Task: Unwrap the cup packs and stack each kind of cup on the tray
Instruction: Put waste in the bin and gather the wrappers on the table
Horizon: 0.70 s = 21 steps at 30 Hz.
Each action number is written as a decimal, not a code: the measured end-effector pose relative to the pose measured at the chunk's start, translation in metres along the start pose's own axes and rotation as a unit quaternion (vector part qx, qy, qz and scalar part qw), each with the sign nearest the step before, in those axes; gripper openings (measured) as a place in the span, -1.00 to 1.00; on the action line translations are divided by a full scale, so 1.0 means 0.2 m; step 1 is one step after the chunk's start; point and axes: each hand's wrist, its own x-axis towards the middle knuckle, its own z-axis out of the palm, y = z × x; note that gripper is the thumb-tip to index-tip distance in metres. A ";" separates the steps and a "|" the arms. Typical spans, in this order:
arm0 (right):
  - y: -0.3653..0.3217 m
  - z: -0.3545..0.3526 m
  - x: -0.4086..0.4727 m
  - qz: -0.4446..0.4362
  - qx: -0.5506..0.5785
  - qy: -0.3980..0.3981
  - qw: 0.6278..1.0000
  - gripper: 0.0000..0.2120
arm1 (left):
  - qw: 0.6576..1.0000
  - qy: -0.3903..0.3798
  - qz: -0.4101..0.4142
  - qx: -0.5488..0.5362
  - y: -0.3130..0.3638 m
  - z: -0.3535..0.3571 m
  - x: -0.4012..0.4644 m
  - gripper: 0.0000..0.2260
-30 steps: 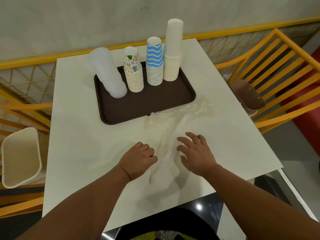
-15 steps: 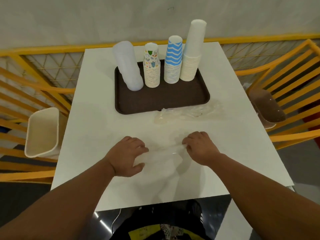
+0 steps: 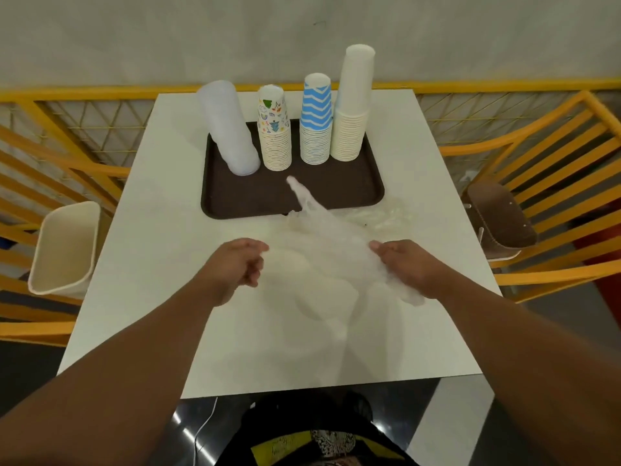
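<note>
A dark brown tray lies at the far side of the white table. On it stand a leaning stack of clear plastic cups, a patterned stack, a blue zigzag stack and a tall white stack. Above the table's middle, a clear plastic wrapper is lifted, one end reaching up over the tray's near rim. My right hand grips its right part. My left hand has curled fingers at its left edge; whether they pinch it is unclear.
Another crumpled clear wrapper lies on the table right of the tray's near corner. A cream chair seat sits at the left, a brown one at the right. Yellow railings surround the table.
Both hands have risen off the table and moved apart, lifting the clear wrapper, which now stretches up over the tray's near rim.
</note>
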 end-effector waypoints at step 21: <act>-0.14 0.19 0.07 0.023 0.544 0.143 0.827 -0.91 | 0.984 -0.099 0.060 0.133 0.08 0.26 0.05 -0.83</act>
